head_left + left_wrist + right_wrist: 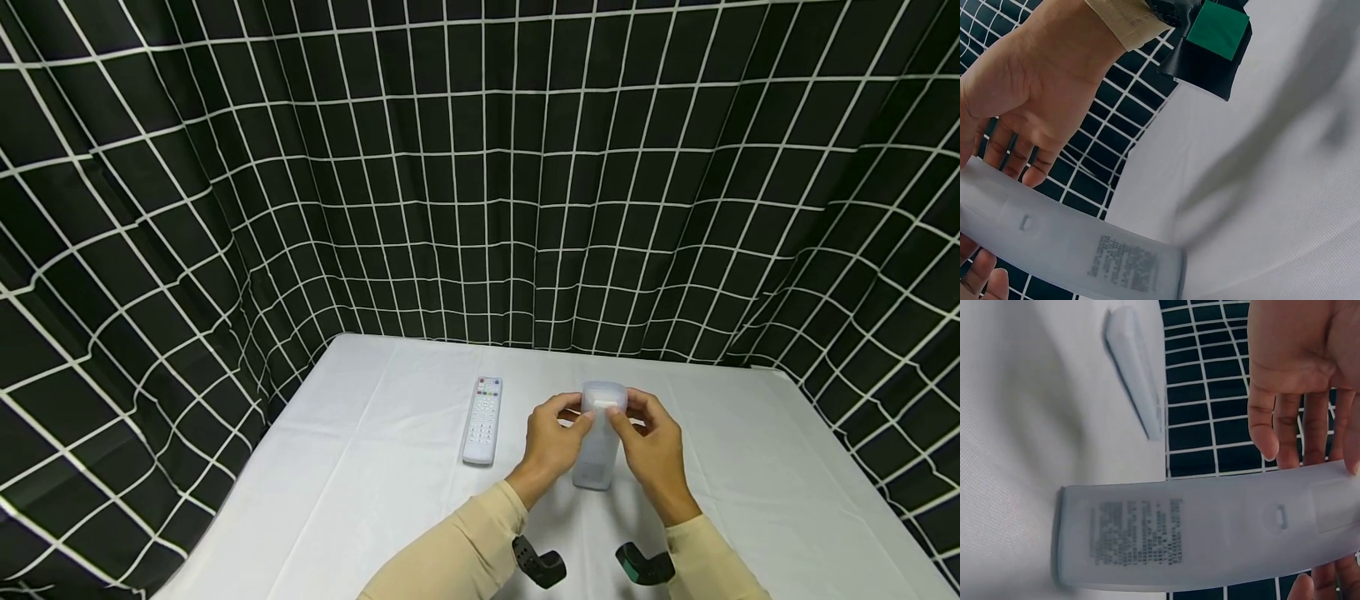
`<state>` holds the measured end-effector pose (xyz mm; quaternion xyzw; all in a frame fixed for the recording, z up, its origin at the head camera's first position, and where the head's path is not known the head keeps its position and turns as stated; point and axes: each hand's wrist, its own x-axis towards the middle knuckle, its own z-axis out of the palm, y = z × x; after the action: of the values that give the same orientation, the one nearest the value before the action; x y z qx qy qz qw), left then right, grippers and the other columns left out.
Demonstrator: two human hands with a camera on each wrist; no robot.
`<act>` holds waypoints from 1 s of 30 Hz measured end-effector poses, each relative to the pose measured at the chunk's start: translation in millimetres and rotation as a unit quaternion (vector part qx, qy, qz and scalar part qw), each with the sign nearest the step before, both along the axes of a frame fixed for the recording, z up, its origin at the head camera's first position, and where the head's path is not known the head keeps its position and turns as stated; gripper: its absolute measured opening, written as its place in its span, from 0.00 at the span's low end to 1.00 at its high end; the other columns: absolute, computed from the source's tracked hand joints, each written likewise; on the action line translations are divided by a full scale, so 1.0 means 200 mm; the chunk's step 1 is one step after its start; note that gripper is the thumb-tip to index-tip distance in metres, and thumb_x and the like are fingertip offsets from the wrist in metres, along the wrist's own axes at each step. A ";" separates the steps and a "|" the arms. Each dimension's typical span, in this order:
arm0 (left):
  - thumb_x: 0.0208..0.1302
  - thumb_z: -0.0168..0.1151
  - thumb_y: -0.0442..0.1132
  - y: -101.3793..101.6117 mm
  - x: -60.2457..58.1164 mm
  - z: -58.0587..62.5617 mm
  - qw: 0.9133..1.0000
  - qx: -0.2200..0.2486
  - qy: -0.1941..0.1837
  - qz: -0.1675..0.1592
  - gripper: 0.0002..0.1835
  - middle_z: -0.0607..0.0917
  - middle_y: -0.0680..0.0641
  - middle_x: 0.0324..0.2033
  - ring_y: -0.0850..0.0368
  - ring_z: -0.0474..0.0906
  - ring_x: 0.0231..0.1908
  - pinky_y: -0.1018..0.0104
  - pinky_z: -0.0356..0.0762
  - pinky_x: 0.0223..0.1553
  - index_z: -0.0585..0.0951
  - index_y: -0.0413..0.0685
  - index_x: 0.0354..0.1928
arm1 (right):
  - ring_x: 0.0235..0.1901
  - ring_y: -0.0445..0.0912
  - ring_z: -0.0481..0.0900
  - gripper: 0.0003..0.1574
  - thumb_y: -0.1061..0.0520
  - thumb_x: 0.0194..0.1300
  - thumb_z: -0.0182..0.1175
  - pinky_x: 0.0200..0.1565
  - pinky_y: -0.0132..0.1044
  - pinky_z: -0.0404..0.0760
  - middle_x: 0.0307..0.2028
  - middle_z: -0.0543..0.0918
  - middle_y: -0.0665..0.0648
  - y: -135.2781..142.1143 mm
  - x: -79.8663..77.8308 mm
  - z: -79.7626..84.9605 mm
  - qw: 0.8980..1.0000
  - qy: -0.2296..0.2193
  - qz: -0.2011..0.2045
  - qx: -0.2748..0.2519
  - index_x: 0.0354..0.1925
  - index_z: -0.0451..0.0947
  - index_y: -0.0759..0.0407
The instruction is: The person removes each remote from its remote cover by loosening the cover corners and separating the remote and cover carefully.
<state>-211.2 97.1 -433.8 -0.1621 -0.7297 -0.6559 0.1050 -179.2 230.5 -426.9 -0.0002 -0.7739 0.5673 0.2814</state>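
A long frosted, translucent sleeve point(597, 442) stands tilted over the table with its lower end at the cloth. Faint printed text and a small latch-like mark show through the sleeve point(1119, 262) in the left wrist view. My left hand point(553, 437) pinches its upper left edge between thumb and fingers. On the opposite edge, my right hand point(651, 446) pinches it the same way, thumb on the near face. The right wrist view shows the sleeve point(1229, 531) from its printed side. Left of both hands lies a white remote control point(483, 421), buttons up.
A white cloth covers the table point(360, 467). Black curtains with a white grid point(465, 208) hang behind and along both sides. Dark wrist-camera mounts point(538, 563) stick out from beige sleeves near the front.
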 end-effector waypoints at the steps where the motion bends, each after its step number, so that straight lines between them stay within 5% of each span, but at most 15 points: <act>1: 0.59 0.67 0.31 0.00 0.00 0.00 1.000 0.002 0.000 -0.001 0.11 0.85 0.56 0.35 0.65 0.78 0.34 0.69 0.75 0.35 0.85 0.45 0.44 | 0.39 0.37 0.75 0.19 0.66 0.64 0.62 0.40 0.24 0.72 0.42 0.79 0.65 0.01 -0.01 -0.01 1.000 0.003 -0.001 0.002 0.53 0.74 0.72; 18: 0.62 0.67 0.40 0.00 0.00 0.02 1.000 0.004 0.011 -0.005 0.13 0.83 0.57 0.35 0.65 0.77 0.36 0.68 0.74 0.37 0.84 0.45 0.47 | 0.42 0.39 0.76 0.17 0.63 0.66 0.61 0.43 0.25 0.72 0.43 0.79 0.60 0.04 -0.01 -0.04 1.000 0.012 0.013 -0.006 0.51 0.75 0.70; 30: 0.60 0.68 0.36 0.02 0.00 0.02 0.999 -0.011 0.031 -0.003 0.10 0.81 0.57 0.34 0.64 0.75 0.37 0.70 0.75 0.36 0.85 0.42 0.43 | 0.38 0.40 0.76 0.17 0.55 0.68 0.61 0.41 0.25 0.73 0.38 0.83 0.60 0.06 -0.03 -0.01 0.999 -0.022 -0.028 -0.014 0.44 0.81 0.71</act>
<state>-211.8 100.3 -429.0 -0.1858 -0.7326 -0.6431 0.1234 -184.2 243.1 -428.3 -0.0381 -0.7719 0.5695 0.2799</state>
